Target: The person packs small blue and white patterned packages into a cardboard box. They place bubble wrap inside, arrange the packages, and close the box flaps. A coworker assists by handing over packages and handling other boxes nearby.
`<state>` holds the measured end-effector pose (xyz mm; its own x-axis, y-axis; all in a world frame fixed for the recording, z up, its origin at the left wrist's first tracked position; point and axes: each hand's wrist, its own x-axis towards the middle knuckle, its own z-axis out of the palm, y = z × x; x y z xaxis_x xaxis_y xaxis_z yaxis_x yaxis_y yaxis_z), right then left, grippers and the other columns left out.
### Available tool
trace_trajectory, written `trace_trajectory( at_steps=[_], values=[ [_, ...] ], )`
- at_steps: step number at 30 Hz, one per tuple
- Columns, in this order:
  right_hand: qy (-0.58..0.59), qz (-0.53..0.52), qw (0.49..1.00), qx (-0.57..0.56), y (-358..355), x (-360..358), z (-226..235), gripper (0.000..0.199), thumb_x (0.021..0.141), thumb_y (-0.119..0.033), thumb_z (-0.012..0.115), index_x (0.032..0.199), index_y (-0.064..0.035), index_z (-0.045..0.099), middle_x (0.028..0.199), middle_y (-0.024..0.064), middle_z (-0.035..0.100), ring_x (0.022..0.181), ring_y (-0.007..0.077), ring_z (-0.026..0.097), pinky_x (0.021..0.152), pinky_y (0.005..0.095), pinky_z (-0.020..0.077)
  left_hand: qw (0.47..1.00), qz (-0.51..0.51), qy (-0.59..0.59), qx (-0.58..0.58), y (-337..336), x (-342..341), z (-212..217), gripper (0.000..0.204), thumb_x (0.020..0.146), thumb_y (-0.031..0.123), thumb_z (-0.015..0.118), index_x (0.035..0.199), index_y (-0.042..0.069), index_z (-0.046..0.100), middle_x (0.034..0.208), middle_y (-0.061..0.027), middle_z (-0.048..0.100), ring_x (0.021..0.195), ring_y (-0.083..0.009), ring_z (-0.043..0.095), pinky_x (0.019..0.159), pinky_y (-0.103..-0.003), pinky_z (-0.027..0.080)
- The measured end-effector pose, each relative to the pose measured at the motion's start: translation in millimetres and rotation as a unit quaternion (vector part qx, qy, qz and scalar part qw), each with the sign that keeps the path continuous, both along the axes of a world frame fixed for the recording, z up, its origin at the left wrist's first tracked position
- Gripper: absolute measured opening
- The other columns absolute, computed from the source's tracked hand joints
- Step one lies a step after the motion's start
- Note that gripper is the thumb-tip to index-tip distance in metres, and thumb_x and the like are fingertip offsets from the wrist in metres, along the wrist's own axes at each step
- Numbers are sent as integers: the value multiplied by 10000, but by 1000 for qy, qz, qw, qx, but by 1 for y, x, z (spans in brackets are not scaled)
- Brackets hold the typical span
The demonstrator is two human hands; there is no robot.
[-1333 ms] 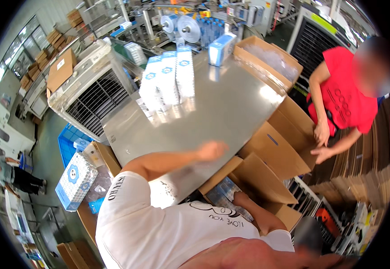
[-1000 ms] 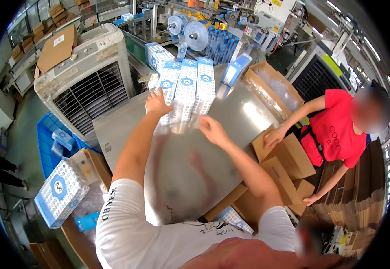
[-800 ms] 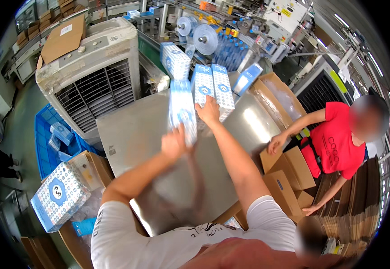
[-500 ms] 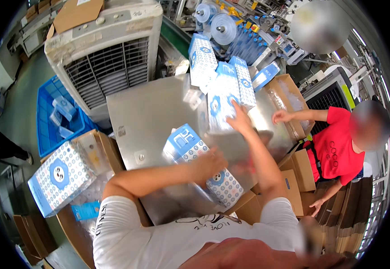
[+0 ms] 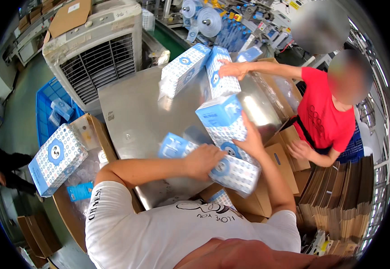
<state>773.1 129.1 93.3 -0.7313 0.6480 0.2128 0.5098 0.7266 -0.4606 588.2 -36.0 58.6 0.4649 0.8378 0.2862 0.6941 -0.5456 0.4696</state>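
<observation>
My left hand (image 5: pixel 202 160) presses on a blue-and-white patterned pack (image 5: pixel 231 170) lying at the near edge of the steel table (image 5: pixel 136 112). Just beyond it, my right hand (image 5: pixel 251 140) grips a second blue-and-white pack (image 5: pixel 219 119) held tilted above the first. Two more packs (image 5: pixel 184 69) stand farther back on the table. A person in a red shirt (image 5: pixel 323 112) reaches across and has a hand (image 5: pixel 231 68) on one of those packs (image 5: pixel 219 76).
Open cardboard boxes (image 5: pixel 273 175) sit below the table's right edge, with flat cartons (image 5: pixel 338 197) stacked beyond. A box on the left (image 5: pixel 92 134) holds another pack (image 5: pixel 56 158). A white grilled cooler (image 5: pixel 94 49) and a blue crate (image 5: pixel 51 103) stand behind.
Both my hands reached to the far packs, took two and pulled them back to the table's near edge. The person in red has reached onto the table.
</observation>
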Motion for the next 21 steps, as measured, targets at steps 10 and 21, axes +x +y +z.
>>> trace_trajectory(
  at_steps=[10,21],
  values=[
    [-23,-27,998,-50,-119,241,36,998,621,-77,785,1470,-36,261,1232,210,480,1111,386,501,960,395,398,913,-301,126,-245,-20,240,-88,979,699,427,748,1463,112,224,1298,-243,441,1231,-418,417,983,-580,335],
    [-187,-208,960,19,-157,278,-269,950,677,-131,749,1484,-302,278,1213,262,472,1131,412,448,953,513,357,827,-270,308,-384,-46,248,-138,887,766,579,625,1499,252,246,1488,-181,296,1368,-410,252,1044,-695,126]
  ],
)
